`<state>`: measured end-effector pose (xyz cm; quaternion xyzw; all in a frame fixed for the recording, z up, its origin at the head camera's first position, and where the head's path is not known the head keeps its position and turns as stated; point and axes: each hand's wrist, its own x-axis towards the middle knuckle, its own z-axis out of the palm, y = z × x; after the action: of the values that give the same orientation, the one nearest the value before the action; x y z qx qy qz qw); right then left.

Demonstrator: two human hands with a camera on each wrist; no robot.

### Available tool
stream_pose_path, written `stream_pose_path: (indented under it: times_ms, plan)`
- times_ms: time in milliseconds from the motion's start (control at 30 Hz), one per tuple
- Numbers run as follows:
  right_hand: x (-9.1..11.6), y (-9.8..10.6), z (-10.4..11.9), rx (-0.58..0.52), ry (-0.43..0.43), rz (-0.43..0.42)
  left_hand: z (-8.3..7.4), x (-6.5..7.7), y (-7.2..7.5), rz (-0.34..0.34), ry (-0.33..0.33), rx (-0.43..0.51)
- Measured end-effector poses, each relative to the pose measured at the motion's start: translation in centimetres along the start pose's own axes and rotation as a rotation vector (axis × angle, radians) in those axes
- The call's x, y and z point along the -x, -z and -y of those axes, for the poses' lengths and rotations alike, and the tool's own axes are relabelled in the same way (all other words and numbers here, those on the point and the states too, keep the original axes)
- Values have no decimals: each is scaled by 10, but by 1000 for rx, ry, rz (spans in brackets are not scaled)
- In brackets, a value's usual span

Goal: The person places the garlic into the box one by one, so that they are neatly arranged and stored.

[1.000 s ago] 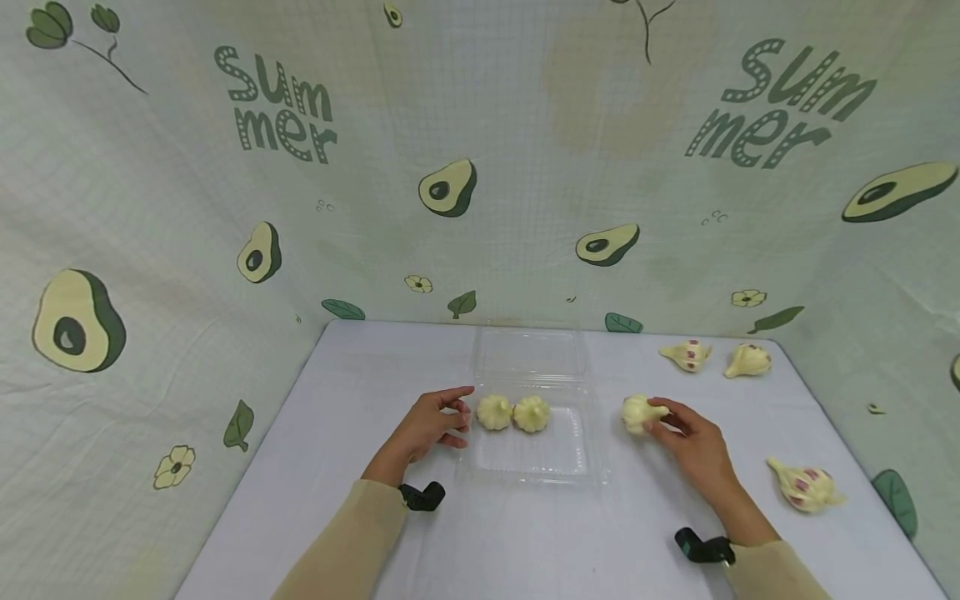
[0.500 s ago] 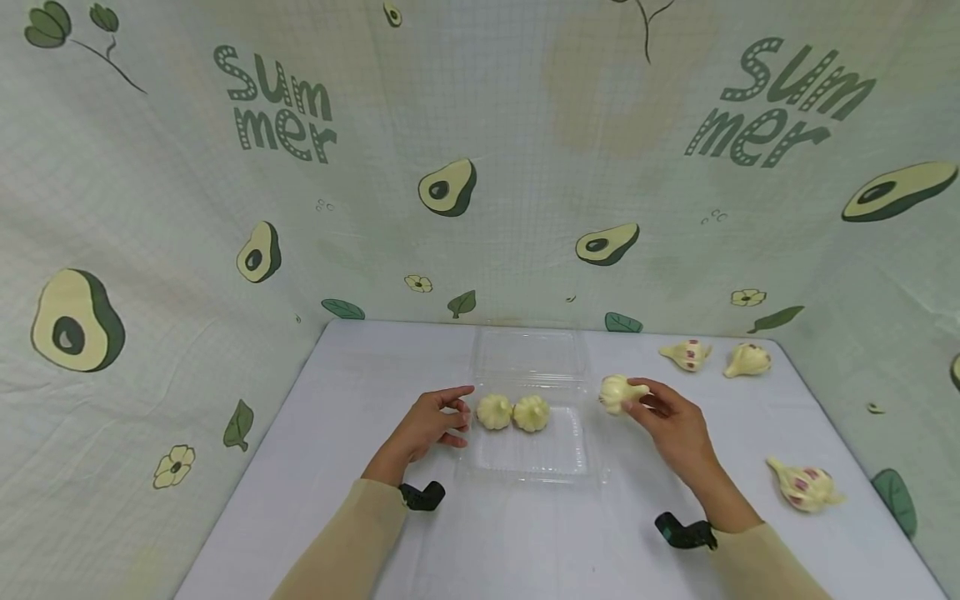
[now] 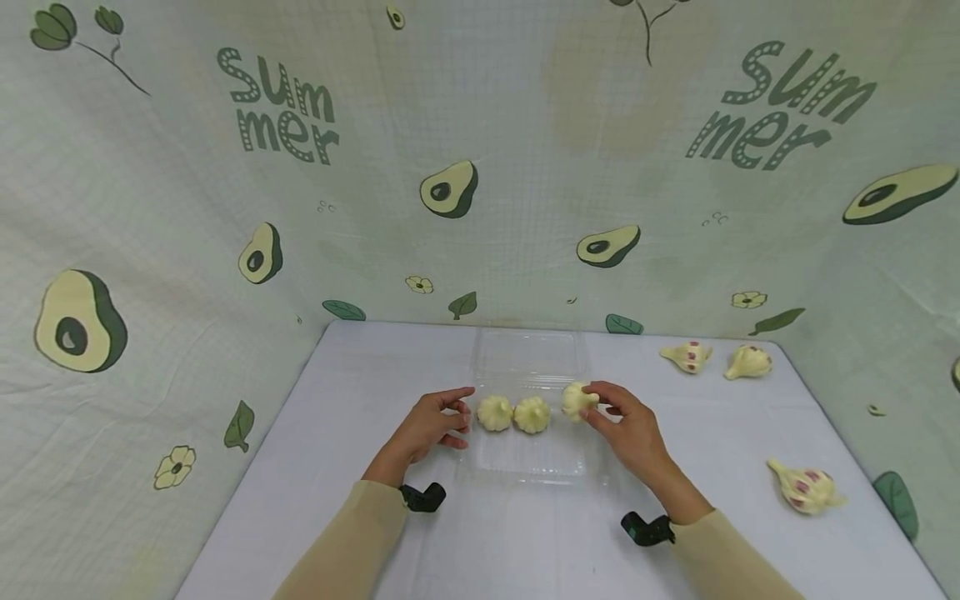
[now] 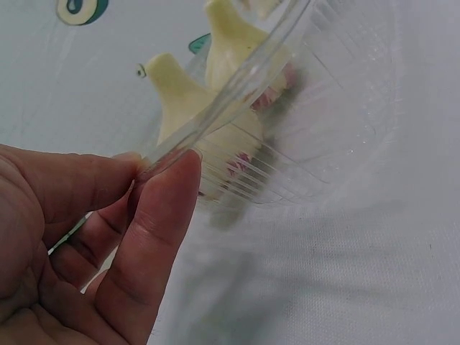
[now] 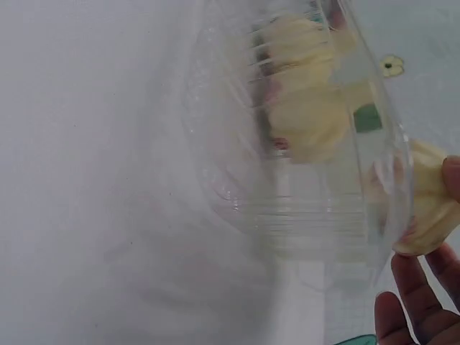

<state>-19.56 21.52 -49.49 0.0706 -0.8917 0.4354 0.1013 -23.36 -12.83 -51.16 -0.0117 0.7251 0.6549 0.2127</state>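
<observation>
A clear plastic clamshell box [image 3: 525,468] lies open on the table, its lid [image 3: 531,354] folded toward the back wall. Inside stand two garlic bulbs, a left one [image 3: 495,413] and a right one [image 3: 532,415], side by side with stems up. My left hand [image 3: 429,425] pinches the box's left rim [image 4: 180,144] between thumb and finger. My right hand [image 3: 626,425] holds a third garlic bulb [image 3: 576,402] by its stem end, over the right side of the box. In the right wrist view that bulb [image 5: 430,201] shows close by the rim.
Two more garlic bulbs, one with reddish patches [image 3: 687,357] and a paler one [image 3: 748,362], lie at the table's back right. Another reddish-patched bulb [image 3: 806,487] lies near the right edge. A printed cloth [image 3: 525,125] hangs behind the white table [image 3: 360,358].
My right hand has carried its garlic bulb leftward, from the table right of the box to over the box's right side. The left hand has stayed in place.
</observation>
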Motion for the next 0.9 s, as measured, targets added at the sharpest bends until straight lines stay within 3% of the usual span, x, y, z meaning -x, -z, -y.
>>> stream_pose_path:
  times_ms: [567, 900]
  plan:
    - [-3, -19, -8, 1, -15, 7, 1, -2, 0, 8, -5, 4]
    - [-3, -30, -14, 20, 46, -56, 1, -1, 0, 8, 1, -13]
